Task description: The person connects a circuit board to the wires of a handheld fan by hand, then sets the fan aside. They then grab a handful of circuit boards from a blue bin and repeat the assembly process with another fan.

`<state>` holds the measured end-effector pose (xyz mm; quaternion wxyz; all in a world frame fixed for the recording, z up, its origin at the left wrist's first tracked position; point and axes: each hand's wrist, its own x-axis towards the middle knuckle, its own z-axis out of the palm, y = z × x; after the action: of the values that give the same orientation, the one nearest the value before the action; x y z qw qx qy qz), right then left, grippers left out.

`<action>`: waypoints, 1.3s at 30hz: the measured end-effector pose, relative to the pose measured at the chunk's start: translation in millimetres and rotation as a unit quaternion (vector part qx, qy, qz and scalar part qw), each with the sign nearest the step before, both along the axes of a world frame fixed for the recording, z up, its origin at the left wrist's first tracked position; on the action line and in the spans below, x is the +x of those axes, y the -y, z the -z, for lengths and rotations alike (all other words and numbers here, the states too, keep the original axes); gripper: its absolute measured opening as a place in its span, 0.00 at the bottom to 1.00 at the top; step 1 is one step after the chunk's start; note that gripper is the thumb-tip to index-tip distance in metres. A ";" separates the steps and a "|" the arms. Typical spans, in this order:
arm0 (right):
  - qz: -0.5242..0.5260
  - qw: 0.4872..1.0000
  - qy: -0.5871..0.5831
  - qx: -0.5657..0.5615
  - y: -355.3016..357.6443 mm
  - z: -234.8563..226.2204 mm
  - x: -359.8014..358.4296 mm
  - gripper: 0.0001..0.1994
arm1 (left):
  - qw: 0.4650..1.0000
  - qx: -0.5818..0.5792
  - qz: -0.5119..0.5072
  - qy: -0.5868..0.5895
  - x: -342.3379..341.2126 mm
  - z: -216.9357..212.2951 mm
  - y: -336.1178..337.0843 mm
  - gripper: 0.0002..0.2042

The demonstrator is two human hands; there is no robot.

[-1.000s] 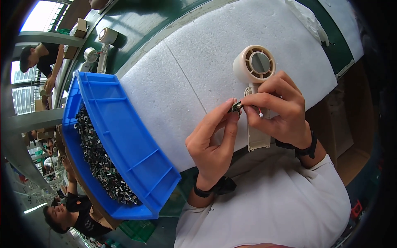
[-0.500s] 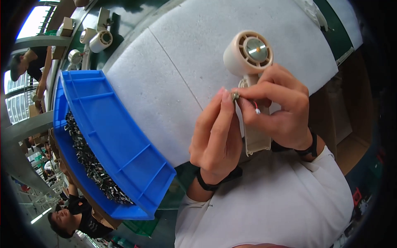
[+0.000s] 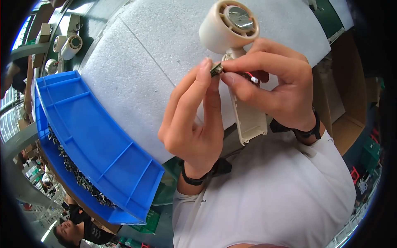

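As I scan my feed from the left, a blue bin (image 3: 99, 128) holds small dark and silvery parts (image 3: 78, 175). My left grip (image 3: 191, 124) pinches a small green circuit board (image 3: 215, 70) with a metallic piece on it, raised near the neck of a cream handheld fan (image 3: 213, 33). Tiny dark lettering on the white shirt (image 3: 269, 186) is too small to read. My right grip (image 3: 285, 82) meets the board's right end; whether it clasps the board, I cannot tell.
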<state>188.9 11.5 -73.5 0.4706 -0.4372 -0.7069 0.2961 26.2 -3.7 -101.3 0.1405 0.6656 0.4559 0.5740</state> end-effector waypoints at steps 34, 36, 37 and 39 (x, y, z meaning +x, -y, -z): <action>-0.008 0.990 0.123 0.075 -6.5 -29.7 14.4 0.09 | 0.969 -0.151 0.137 0.139 -14.4 -22.7 5.5 0.17; -0.026 0.982 0.151 0.113 -8.2 -30.6 15.9 0.10 | 0.971 -0.145 0.136 0.130 -15.0 -22.8 6.3 0.17; -0.026 0.982 0.151 0.114 -7.8 -30.7 15.0 0.10 | 0.974 -0.140 0.128 0.123 -15.8 -22.6 7.3 0.17; -0.020 0.985 0.133 0.106 -8.3 -30.8 10.7 0.09 | 0.979 -0.128 0.112 0.109 -16.7 -22.8 6.5 0.17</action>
<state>199.6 19.7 -42.7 0.4100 -0.4056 -0.7995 0.1678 9.5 -10.2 -78.5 0.3370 0.6224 0.4301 0.5604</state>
